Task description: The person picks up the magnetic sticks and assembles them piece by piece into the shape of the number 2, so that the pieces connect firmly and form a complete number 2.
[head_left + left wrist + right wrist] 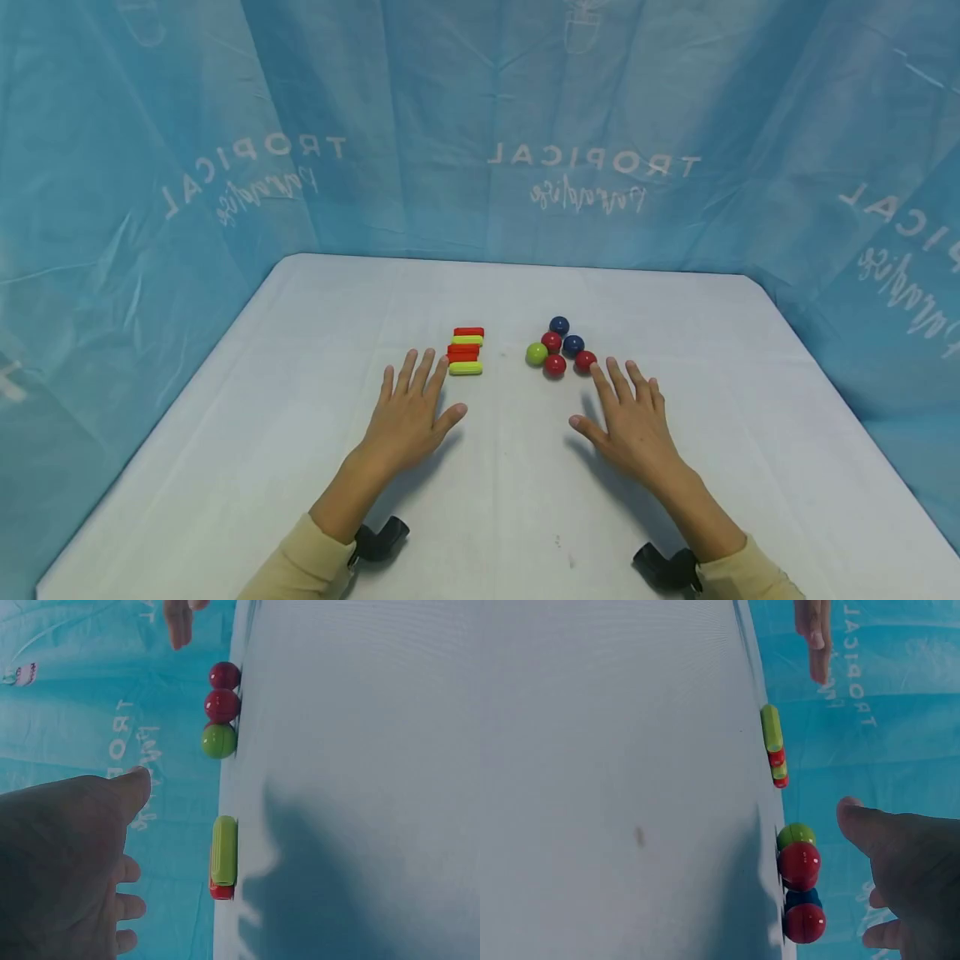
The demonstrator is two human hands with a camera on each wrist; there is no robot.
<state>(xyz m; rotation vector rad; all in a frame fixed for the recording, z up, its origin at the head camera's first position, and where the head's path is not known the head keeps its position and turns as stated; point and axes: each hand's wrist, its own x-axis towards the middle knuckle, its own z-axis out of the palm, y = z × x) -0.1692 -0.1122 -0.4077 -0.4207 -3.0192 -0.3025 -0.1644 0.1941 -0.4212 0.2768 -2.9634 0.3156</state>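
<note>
My left hand (408, 417) is held over the table with its fingers spread, holding nothing. Just past its fingertips lies a column of short rods, some red (462, 349) and some yellow-green (466, 368), side by side. On the other side, my right hand (636, 425) is also spread and holds nothing. Its index fingertip overlaps the edge of a red ball (585, 361) in the head view. That ball belongs to a cluster with two more red balls, two blue balls (573, 346) and one green ball (536, 354). Both hands cast shadows on the cloth.
A white cloth covers the table (517, 500). Blue printed curtain (450, 83) hangs behind it and along both sides. Each wrist carries a black camera mount, one at the left wrist (382, 539) and one at the right wrist (666, 568).
</note>
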